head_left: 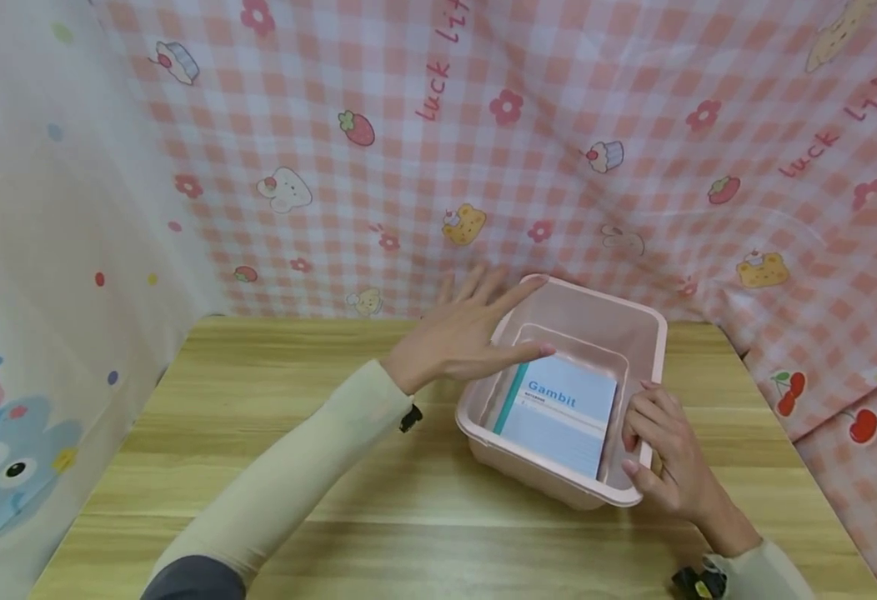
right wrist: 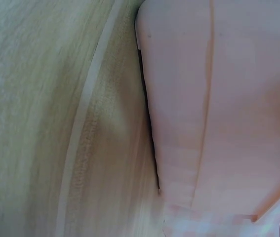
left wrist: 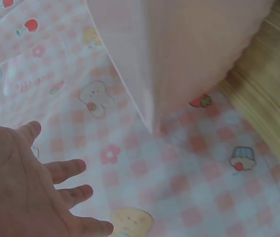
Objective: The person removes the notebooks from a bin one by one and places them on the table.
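A pale pink plastic storage bin (head_left: 528,471) stands at an angle on the wooden table. Flat on its bottom lies a light blue notebook (head_left: 562,408) with a teal spine and "Gambit" printed on the cover. My right hand (head_left: 664,450) grips the bin's right rim, fingers curled over the edge and thumb near the front corner. My left hand (head_left: 468,333) is spread at the bin's far left side, its fingers straight. In the left wrist view, that hand (left wrist: 26,182) is apart from the bin's wall (left wrist: 179,49). The right wrist view shows the bin's outer side (right wrist: 179,98) close up.
The wooden table (head_left: 318,500) extends to the left and in front of the bin. Behind it hangs a pink checked cloth (head_left: 408,183) with printed cartoons. A pale cloth (head_left: 56,233) hangs on the left.
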